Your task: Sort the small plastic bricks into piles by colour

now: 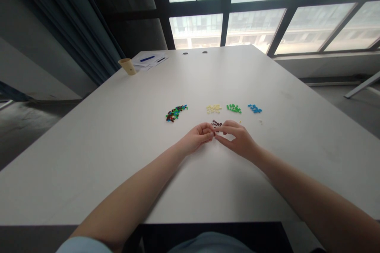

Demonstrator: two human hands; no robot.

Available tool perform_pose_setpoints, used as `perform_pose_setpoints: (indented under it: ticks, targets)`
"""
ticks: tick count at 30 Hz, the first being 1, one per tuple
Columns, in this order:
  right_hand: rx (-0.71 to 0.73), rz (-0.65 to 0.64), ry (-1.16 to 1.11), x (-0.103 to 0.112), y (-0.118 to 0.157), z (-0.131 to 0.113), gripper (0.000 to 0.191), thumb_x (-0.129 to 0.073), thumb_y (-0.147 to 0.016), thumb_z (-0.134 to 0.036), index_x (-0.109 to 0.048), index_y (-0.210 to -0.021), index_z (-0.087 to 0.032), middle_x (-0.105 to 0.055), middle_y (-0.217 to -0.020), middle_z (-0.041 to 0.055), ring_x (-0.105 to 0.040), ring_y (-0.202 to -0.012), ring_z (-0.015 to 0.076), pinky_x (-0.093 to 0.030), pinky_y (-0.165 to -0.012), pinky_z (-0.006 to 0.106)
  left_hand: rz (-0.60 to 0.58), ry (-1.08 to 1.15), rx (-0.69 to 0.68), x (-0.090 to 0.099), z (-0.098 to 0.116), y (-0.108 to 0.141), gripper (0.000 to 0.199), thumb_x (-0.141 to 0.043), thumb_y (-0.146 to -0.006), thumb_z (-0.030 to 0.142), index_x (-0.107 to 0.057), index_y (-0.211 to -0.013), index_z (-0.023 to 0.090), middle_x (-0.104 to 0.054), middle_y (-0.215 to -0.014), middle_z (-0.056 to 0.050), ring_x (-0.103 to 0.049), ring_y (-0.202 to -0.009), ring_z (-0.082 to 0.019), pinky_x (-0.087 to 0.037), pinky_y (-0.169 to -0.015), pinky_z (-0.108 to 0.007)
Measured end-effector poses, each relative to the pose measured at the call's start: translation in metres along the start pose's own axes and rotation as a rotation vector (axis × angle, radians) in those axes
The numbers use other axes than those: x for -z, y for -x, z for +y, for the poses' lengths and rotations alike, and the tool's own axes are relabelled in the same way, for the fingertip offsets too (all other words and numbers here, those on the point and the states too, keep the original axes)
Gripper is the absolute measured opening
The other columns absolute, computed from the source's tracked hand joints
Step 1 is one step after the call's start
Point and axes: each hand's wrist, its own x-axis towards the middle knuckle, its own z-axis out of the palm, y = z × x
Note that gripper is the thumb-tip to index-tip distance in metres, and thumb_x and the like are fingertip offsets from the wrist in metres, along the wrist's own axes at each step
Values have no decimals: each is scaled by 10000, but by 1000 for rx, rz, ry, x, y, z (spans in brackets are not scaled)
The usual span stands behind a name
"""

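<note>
Just below the middle of the frame, the left hand and right hand meet above a white table. The left hand's fingers curl in toward its thumb, pinching a small dark piece between the 2 hands. The right hand's thumb and forefinger reach to the same piece, slightly parted; it is too small to tell whether they grip it too.

Right behind the fingertips lies a pile of brown bricks, partly hidden by the right hand. Beyond it, from the center toward the right, sit 3 piles: yellow bricks, green bricks and blue bricks. Below the blue bricks are a few pale bits. Left of center lies a heap of mixed bricks, well apart from the yellow bricks.

At the upper left, a tan cup leans beside papers with a blue pen on top.
</note>
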Motion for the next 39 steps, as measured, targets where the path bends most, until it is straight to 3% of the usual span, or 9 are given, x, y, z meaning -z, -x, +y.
perform_pose_setpoints:
  ticks: [6,11,14,20,24,28,31,34,39]
  targets:
    - [-90,7,61,6,-4,4,143,-563,-788,-275,-683,-831,-211,-546,-661,11,-509,-645,120,-418,-643,249,104,-193,-127,1,4,-2,297,-718,-631,341,-531,-776,162,-610,-716,2,-496,-598,-66,-364,-594,-209]
    - [-324,-28,243,12,-4,35,173,-571,-781,-288,-704,-839,-194,-551,-668,18,-509,-651,133,-395,-653,258,499,-162,-317,18,16,-4,209,-649,-682,314,-516,-764,176,-583,-679,22,-466,-551,-57,-360,-550,-197]
    - [-401,-125,309,8,-1,48,187,-554,-789,-296,-711,-838,-208,-558,-685,21,-515,-665,142,-382,-656,264,639,-67,-374,27,23,-5,164,-628,-690,271,-508,-744,173,-536,-633,39,-446,-525,-44,-359,-532,-179]
    - [-411,-123,304,3,2,53,240,-500,-822,-318,-700,-899,-211,-573,-714,28,-519,-678,148,-372,-665,260,671,-13,-406,32,26,-7,159,-627,-670,244,-504,-732,166,-515,-609,44,-443,-510,-35,-353,-512,-157]
    - [-392,-30,273,12,0,53,251,-436,-841,-269,-664,-784,-179,-586,-734,41,-515,-708,152,-358,-664,254,757,-93,-510,58,35,-8,123,-585,-690,247,-498,-743,178,-522,-616,37,-435,-499,-49,-329,-486,-172]
    - [-391,29,293,18,-3,47,296,-410,-838,-284,-441,-559,-189,-464,-578,-2,-420,-583,125,-294,-571,247,948,-477,-536,103,46,-3,103,-533,-717,229,-557,-810,194,-569,-713,-1,-481,-567,-89,-350,-524,-215]
    - [-364,23,290,18,-4,41,358,-389,-844,-314,-274,-526,-198,-349,-518,-28,-342,-531,110,-249,-539,247,956,-983,-433,125,48,4,121,-528,-720,214,-629,-781,190,-594,-791,-38,-506,-660,-134,-396,-650,-276]
    - [-340,-14,274,17,-4,37,368,-397,-838,-317,-238,-529,-196,-320,-514,-32,-322,-526,105,-241,-538,245,858,-1375,-408,126,44,6,187,-501,-752,231,-668,-831,201,-597,-876,-57,-521,-800,-181,-389,-754,-317]
    - [-346,-41,271,16,-4,37,359,-416,-826,-321,-257,-530,-195,-319,-520,-33,-323,-526,103,-247,-542,241,839,-1660,-309,109,37,3,258,-486,-788,315,-672,-948,237,-601,-1002,-76,-488,-976,-248,-341,-763,-371]
